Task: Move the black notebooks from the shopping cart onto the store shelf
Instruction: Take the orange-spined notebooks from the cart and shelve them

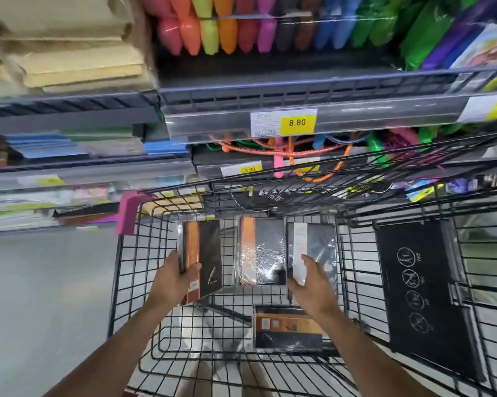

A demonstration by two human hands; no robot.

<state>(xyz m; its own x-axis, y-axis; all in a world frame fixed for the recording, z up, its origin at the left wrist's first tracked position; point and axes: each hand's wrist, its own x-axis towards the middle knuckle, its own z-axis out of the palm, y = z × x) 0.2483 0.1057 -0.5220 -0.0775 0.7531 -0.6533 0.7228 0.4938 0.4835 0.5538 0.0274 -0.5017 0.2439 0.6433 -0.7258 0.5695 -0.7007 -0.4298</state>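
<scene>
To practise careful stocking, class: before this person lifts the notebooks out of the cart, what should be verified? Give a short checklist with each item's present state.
1. Left hand grip on the left notebook: ok, thumb and fingers pinch its edge.
2. Right hand grip on the right notebook: cannot tell; it touches the near edge.
3. Free room on the shelf: cannot tell, too blurred.
4. Cart emptied: not ok; the middle notebook and the near notebook lie untouched.
</scene>
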